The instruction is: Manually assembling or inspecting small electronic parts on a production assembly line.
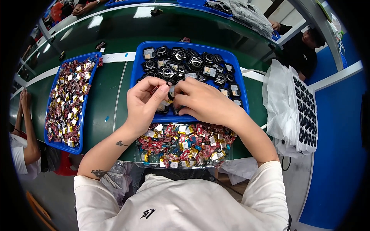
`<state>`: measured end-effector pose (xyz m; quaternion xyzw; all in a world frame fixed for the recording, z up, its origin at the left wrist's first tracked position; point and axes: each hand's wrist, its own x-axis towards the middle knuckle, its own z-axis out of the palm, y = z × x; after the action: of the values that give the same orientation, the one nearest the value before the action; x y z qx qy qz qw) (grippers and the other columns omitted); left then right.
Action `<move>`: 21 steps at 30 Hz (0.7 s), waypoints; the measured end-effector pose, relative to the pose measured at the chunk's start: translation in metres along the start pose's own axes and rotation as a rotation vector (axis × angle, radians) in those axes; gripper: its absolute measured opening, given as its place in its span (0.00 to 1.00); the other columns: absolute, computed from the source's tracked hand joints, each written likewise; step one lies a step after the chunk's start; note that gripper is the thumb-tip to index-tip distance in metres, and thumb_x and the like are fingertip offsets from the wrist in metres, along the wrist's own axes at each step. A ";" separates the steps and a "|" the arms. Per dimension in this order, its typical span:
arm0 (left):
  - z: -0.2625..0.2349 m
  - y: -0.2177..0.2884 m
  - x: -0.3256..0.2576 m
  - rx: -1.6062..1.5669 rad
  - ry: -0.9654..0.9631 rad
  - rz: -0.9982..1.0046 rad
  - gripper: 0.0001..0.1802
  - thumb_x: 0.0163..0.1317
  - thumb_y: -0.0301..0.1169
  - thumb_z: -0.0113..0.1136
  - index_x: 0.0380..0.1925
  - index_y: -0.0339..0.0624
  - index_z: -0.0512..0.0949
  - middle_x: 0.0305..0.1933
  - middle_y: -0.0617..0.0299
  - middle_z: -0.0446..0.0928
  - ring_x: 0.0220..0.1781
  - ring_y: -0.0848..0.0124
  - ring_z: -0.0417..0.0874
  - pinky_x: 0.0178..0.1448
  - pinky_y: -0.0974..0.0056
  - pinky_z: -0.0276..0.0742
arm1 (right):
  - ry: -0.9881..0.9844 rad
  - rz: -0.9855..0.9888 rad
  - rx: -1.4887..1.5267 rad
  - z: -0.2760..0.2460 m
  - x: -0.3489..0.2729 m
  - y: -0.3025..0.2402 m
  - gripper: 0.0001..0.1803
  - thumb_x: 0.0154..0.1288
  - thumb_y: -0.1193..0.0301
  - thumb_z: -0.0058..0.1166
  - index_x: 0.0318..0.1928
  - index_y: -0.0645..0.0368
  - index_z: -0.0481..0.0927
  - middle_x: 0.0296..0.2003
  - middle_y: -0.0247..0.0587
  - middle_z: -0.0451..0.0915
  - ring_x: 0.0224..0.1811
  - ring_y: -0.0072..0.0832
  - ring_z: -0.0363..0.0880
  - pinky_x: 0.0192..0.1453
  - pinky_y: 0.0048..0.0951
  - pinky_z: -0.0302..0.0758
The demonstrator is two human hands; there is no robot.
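Note:
My left hand (142, 104) is closed in a pinch over the near part of a blue tray (135, 67). Between its thumb and fingers shows a small red circuit board (154, 90). Right beside it, my right hand (200, 101) has its fingers curled down into the tray; what they grip is hidden under them. Black watch cases (168, 72) fill this tray, some with round glossy backs up, others showing silvery insides. Just below my wrists, a clear plastic tray (185, 166) holds a heap of red circuit boards with small silver-and-yellow battery cells (182, 129).
At the left stands a long blue tray (61, 146) heaped with similar boards and cells. White foam sheets and a stack of black-patterned trays (306, 111) sit at the right. A person (300, 54) is beyond them. Other people's arms (26, 104) show at the far left.

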<state>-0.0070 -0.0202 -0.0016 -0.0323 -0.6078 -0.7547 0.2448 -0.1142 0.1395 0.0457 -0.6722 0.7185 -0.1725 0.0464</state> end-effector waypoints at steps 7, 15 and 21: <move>0.002 0.000 0.001 0.012 -0.007 -0.012 0.06 0.64 0.26 0.57 0.36 0.34 0.76 0.32 0.65 0.76 0.33 0.80 0.75 0.39 0.74 0.71 | 0.031 0.048 -0.074 -0.001 -0.001 -0.005 0.13 0.48 0.75 0.62 0.36 0.57 0.75 0.38 0.38 0.71 0.43 0.36 0.72 0.42 0.36 0.73; 0.002 0.004 -0.001 0.037 -0.018 -0.012 0.06 0.63 0.27 0.58 0.35 0.34 0.76 0.32 0.65 0.76 0.34 0.80 0.75 0.38 0.73 0.71 | 0.243 0.134 1.078 -0.029 -0.042 0.016 0.11 0.52 0.76 0.64 0.36 0.58 0.75 0.35 0.30 0.78 0.37 0.20 0.77 0.39 0.22 0.73; 0.003 0.003 0.000 0.044 -0.069 -0.016 0.04 0.62 0.25 0.58 0.34 0.33 0.76 0.33 0.64 0.76 0.35 0.79 0.76 0.39 0.74 0.72 | 0.572 0.667 0.964 -0.023 -0.055 0.027 0.08 0.59 0.75 0.60 0.38 0.59 0.75 0.31 0.29 0.80 0.31 0.14 0.77 0.34 0.18 0.74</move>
<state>-0.0066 -0.0174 0.0020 -0.0480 -0.6325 -0.7415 0.2187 -0.1415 0.1986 0.0498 -0.2446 0.7146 -0.6240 0.2004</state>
